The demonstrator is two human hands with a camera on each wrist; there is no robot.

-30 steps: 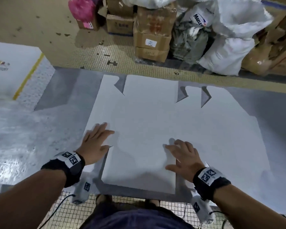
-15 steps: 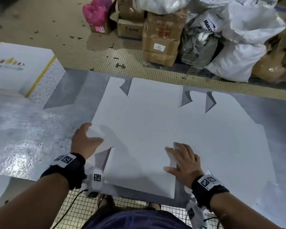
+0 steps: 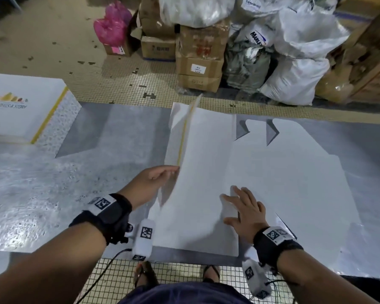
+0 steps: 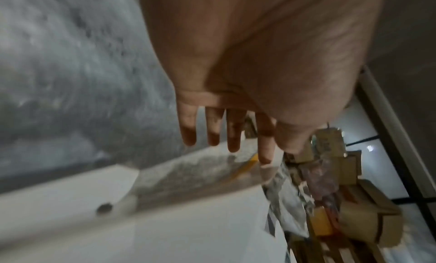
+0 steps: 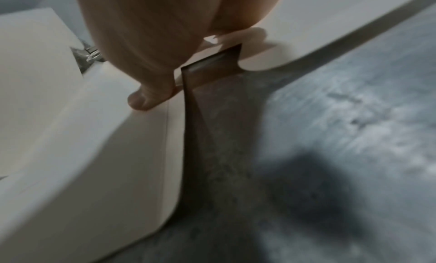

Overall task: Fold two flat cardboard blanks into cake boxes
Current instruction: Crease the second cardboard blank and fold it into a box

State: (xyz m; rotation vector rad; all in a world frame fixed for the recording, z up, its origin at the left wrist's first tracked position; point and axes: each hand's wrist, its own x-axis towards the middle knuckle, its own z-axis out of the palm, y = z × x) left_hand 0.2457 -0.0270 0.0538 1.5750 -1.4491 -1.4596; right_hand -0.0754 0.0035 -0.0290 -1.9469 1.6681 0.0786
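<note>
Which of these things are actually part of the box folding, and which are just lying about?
Part of the job:
cardboard blank
left hand lifting its side panel
right hand pressing it flat
finished cake box

Lying about:
brown cartons
white sacks
pink bag

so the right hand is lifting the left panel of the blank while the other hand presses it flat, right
Not quite: the hands are swapped. In the head view the left hand lifts the left panel of the blank, while the right hand presses it flat.

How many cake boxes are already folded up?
1. The finished white cake box with a yellow stripe sits far left on the grey table. Others may be out of view.
</note>
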